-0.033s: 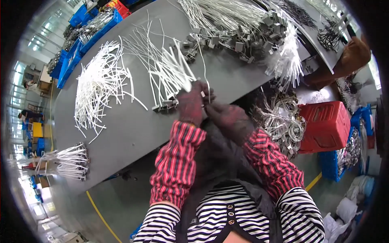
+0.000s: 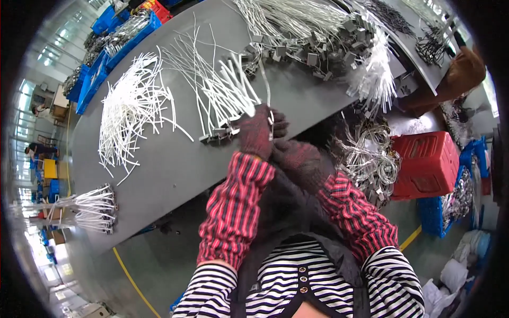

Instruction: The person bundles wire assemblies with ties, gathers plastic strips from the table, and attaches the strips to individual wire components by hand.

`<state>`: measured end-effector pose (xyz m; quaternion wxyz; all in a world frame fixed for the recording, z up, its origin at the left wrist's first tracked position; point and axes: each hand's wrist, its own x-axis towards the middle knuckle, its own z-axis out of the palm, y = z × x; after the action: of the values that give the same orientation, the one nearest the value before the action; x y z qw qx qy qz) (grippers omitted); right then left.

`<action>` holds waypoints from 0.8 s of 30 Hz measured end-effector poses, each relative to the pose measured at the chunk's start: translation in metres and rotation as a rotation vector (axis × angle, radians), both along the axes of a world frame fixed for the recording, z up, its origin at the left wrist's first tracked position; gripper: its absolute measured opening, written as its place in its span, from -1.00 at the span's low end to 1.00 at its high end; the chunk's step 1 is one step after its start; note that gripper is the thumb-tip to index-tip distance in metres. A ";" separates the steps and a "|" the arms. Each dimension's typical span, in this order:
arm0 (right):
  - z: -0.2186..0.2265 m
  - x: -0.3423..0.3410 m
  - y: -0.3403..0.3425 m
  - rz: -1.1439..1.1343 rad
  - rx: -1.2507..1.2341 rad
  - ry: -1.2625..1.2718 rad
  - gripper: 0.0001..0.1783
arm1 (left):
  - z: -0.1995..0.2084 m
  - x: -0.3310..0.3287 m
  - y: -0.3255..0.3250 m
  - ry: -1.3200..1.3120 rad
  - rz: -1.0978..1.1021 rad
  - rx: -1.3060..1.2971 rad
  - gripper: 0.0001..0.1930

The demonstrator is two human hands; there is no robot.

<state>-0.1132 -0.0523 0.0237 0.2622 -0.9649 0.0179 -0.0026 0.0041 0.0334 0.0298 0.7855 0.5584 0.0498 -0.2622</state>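
Observation:
Both my hands wear dark, reddish gloves and meet at the near edge of the grey table. My left hand (image 2: 256,133) is closed around the lower ends of several thin white tubes (image 2: 238,85), which fan out away from me. A single pale wire (image 2: 266,82) runs down from the table into my hands. My right hand (image 2: 302,161) is closed, its fingertips pinched by the wire's near end; the exact grip is partly hidden. Left of my left hand lie white wires with small dark block ends (image 2: 214,135).
A loose heap of white tubes (image 2: 130,108) lies on the grey table (image 2: 164,169). Many wires with grey blocks (image 2: 313,55) fill its far side. Right of me stand a red plastic stool (image 2: 427,164) and coiled cables (image 2: 374,164). Another person's brown sleeve (image 2: 456,79) reaches in at far right.
My left hand has shifted slightly right, with the white tubes tilting along. My right hand has dropped a little, and the wire has moved slightly.

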 end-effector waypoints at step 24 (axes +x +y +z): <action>-0.123 -0.462 -0.093 -1.348 0.941 0.055 -0.66 | -0.020 0.017 -0.007 0.024 0.266 -0.397 -0.70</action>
<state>-0.5756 -0.1449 -0.0993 0.5810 -0.5360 0.5990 -0.1279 0.0215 0.0260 0.0097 0.9068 0.3786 0.0797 -0.1675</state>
